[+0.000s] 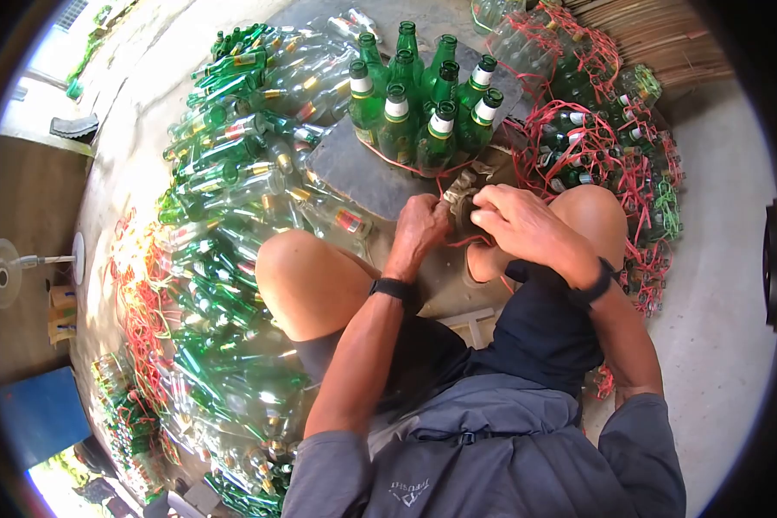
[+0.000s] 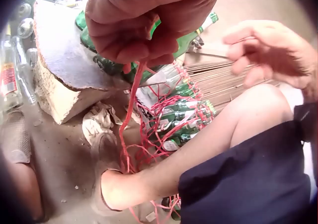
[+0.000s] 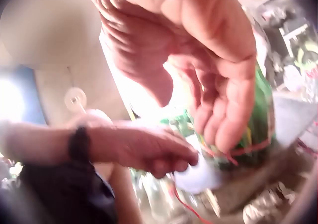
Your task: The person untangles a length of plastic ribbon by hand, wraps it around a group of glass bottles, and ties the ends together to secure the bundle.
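Note:
A cluster of several green glass bottles (image 1: 397, 129) stands upright on a dark-topped board (image 1: 341, 168), with red string (image 1: 397, 164) wrapped round its lower part. My left hand (image 1: 421, 223) is at the near side of the cluster. In the left wrist view its fingers pinch a red strand (image 2: 130, 104) that hangs down toward my foot. My right hand (image 1: 527, 224) hovers beside it, above my shoe. In the right wrist view the thumb stands apart from the loosely bent fingers (image 3: 231, 104), and nothing shows between them. Those fingers overlap the string round the bottles in that view.
Loose green and clear bottles (image 1: 224, 173) lie in a large pile at the left. Tied bundles of bottles with red string (image 1: 578, 138) are at the right. My bent knees (image 1: 293, 268) flank the work. A fan (image 1: 4, 274) stands far left.

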